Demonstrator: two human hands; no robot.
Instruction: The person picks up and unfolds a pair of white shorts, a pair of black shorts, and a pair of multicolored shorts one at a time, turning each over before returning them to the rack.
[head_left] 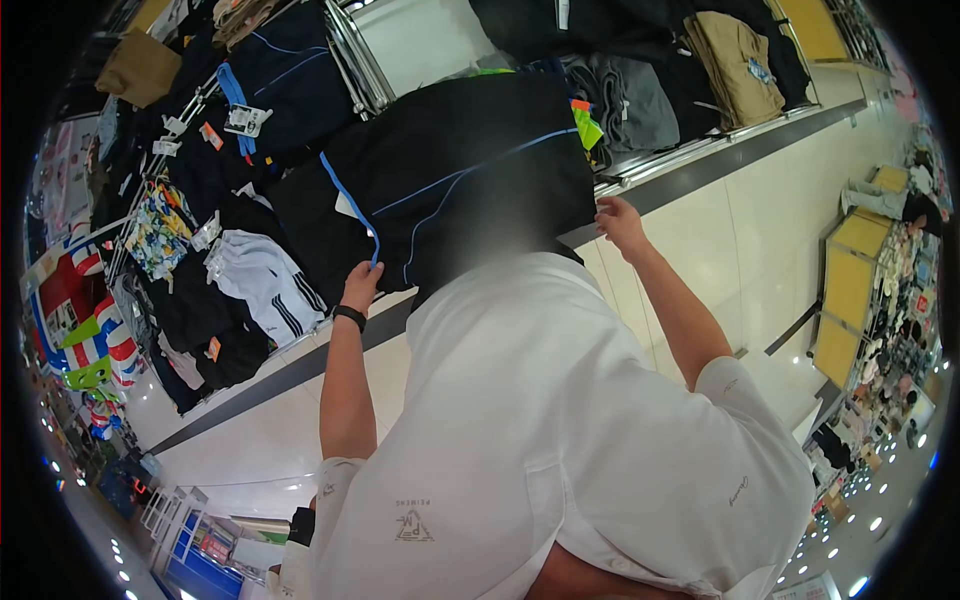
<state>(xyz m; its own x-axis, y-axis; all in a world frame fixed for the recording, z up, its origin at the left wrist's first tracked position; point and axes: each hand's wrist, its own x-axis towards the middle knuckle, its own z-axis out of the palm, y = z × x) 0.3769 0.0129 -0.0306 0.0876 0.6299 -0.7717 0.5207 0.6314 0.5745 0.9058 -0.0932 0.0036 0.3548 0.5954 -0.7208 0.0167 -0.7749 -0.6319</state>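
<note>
A black garment with blue piping [470, 150] lies spread over the display rack in front of me. Its exact kind is hard to tell. At its lower left edge, by a blue strip [345, 195], my left hand [362, 285] pinches the cloth; a black band circles that wrist. My right hand [622, 222] is closed at the garment's lower right corner, thumb and fingers on the edge. Part of the garment's middle is blurred.
White shorts with black stripes [262, 280] and floral shorts [160, 228] lie left of the garment. Folded grey trousers [630, 105] and tan trousers [738, 70] sit at the right. A metal rail [690, 155] edges the rack. A cardboard box [140, 68] stands far left.
</note>
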